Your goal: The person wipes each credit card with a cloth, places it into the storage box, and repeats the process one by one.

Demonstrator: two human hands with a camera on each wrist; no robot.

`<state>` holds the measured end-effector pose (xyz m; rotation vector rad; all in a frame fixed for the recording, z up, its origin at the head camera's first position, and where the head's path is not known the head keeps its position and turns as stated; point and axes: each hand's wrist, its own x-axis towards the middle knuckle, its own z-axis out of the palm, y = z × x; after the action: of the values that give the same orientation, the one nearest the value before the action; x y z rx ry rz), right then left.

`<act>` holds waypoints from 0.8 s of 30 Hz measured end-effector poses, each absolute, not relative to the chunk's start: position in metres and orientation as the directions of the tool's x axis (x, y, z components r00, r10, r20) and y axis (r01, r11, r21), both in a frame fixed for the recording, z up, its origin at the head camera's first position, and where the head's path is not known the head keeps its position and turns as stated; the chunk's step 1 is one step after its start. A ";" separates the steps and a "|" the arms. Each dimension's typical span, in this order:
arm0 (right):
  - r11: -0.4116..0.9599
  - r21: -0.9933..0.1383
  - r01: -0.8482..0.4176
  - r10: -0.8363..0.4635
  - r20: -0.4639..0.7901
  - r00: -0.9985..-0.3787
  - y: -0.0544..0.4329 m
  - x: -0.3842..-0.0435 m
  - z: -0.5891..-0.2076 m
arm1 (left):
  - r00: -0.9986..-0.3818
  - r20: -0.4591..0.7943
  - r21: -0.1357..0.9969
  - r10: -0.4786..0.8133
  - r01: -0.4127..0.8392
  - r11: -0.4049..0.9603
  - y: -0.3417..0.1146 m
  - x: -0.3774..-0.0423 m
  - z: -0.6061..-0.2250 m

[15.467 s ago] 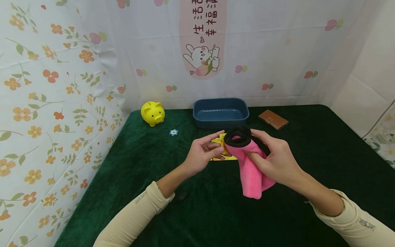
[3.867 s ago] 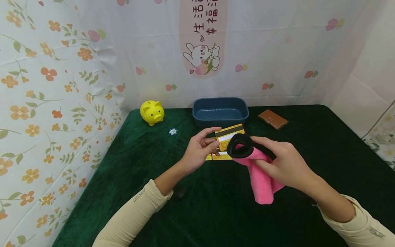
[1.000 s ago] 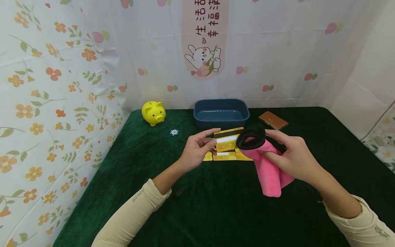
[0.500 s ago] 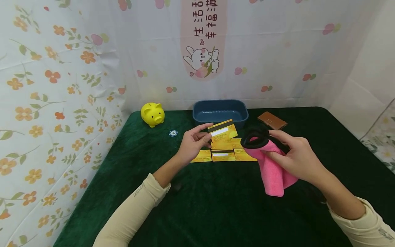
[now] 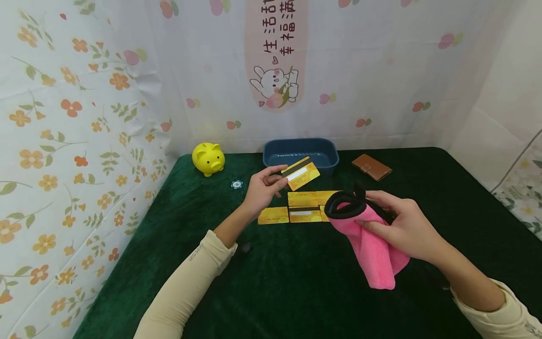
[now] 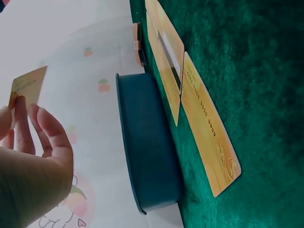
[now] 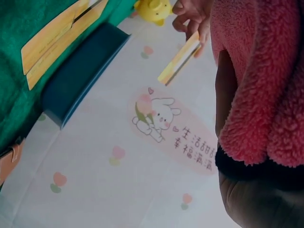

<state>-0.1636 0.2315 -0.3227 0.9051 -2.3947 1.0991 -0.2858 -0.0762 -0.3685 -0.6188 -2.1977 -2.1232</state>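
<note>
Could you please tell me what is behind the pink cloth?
In the head view, behind the pink cloth, one front-row yellow card shows only its left edge, and the back row of cards is partly covered too. Anything else there is hidden.

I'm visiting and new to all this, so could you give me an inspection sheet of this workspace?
Surface: covered with dark green cloth.
Job's things: yellow card, lifted off the surface; black-edged pink cloth; other cards, lying flat, some partly hidden in the head view.
Clutter: yellow piggy bank, poker chip, blue tray, brown wallet; none held.
Hands: left hand pinches the yellow card; right hand holds the pink cloth.
Cables: nothing certain; thin dark line at right may be cord or seam.
Surroundings: flowered curtain at left, rabbit-print curtain behind.
</note>
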 end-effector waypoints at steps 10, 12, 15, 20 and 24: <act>0.486 -0.558 -0.673 -0.408 0.536 -0.739 0.231 -0.164 -0.329 | -0.952 0.254 0.961 0.174 0.268 0.066 -0.072 -0.303 -0.374; 0.487 -0.556 -0.674 -0.408 0.537 -0.738 0.230 -0.164 -0.330 | -0.960 0.234 0.966 0.151 0.247 0.075 -0.071 -0.307 -0.376; 0.494 -0.554 -0.670 -0.405 0.535 -0.741 0.230 -0.164 -0.332 | -0.971 0.204 0.973 0.122 0.215 0.088 -0.070 -0.314 -0.381; 0.489 -0.550 -0.677 -0.414 0.537 -0.735 0.229 -0.163 -0.335 | -0.984 0.167 0.982 0.060 0.171 0.082 -0.065 -0.327 -0.386; 0.486 -0.544 -0.684 -0.416 0.544 -0.729 0.228 -0.163 -0.333 | -0.988 0.157 0.983 0.012 0.157 0.097 -0.060 -0.336 -0.386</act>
<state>-0.1630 0.2276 -0.3335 0.9243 -2.3969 1.1024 -0.3361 -0.0601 -0.3859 -0.1735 -2.2434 -2.0338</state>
